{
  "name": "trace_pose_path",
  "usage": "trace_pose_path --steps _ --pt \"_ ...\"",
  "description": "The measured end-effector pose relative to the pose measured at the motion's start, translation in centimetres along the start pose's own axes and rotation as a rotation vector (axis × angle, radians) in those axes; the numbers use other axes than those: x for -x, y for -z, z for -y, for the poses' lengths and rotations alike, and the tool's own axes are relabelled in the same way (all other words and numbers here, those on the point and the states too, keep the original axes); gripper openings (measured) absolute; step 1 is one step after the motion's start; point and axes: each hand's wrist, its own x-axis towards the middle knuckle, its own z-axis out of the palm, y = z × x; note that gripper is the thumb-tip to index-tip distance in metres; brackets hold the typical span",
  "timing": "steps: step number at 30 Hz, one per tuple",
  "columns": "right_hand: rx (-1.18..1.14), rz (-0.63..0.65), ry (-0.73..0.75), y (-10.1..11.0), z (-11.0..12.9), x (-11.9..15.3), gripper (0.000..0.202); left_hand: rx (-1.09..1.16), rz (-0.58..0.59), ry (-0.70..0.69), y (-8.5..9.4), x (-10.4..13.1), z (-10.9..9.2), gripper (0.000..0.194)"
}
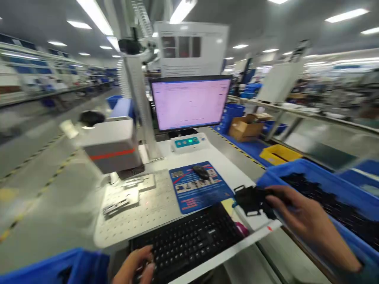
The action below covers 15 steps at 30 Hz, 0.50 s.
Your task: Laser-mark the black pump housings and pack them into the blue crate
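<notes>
My right hand (304,217) pinches a flat black plastic part (251,200) over the right edge of the white table (219,148). Beside that hand, a blue bin (284,169) holds many black parts (334,205). At the bottom, my left hand (134,266) is by the left end of the black keyboard (195,236), its fingers curled and slightly blurred; whether it grips anything does not show. A black mouse (200,172) lies on a blue mouse pad (189,193).
A monitor (191,103) stands at the back behind a white control box (189,142). On the left, a grey machine head (111,146) overhangs a perforated plate (148,213) with metal fixtures (122,201). Another blue bin (79,266) sits bottom left.
</notes>
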Motion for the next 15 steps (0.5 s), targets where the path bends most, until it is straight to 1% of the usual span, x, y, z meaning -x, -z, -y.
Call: trace_pose_path --steps 1,2,3,5,7,9,11,12,13,15 --pt "-0.119 0.070 0.097 -2.8 2.6 -0.3 0.043 0.009 0.025 0.003 0.2 0.5 -0.2 0.042" --pt "-0.217 0.148 0.173 -5.7 5.2 -0.5 0.036 0.042 0.085 0.006 0.2 0.6 -0.5 0.044" --pt "-0.309 0.210 0.236 -8.4 7.9 -0.7 0.030 0.079 0.118 0.048 -0.1 0.4 -0.9 0.051" --pt "-0.445 0.334 0.304 -13.4 12.6 -0.7 0.026 0.137 0.153 0.147 -0.7 -0.4 -1.3 0.070" --pt "-0.511 0.411 0.318 -17.5 16.0 -0.6 0.023 0.171 0.129 0.246 -1.2 -1.4 -1.3 0.086" --pt "-0.506 0.447 0.306 -20.7 18.1 -0.5 0.019 0.175 0.031 0.315 -1.3 -2.1 -0.7 0.092" --pt "-0.443 0.466 0.299 -23.0 19.3 -0.3 0.016 0.163 -0.082 0.333 -1.1 -2.9 0.3 0.090" --pt "-0.399 0.475 0.300 -23.9 19.7 -0.3 0.015 0.161 -0.118 0.320 -0.8 -3.4 1.0 0.087" --pt "-0.354 0.487 0.303 -24.7 20.0 -0.4 0.016 0.164 -0.127 0.292 -0.6 -3.9 1.6 0.084" --pt "-0.282 0.520 0.311 -25.8 20.3 -0.7 0.017 0.179 -0.091 0.229 -0.3 -5.3 2.7 0.079"
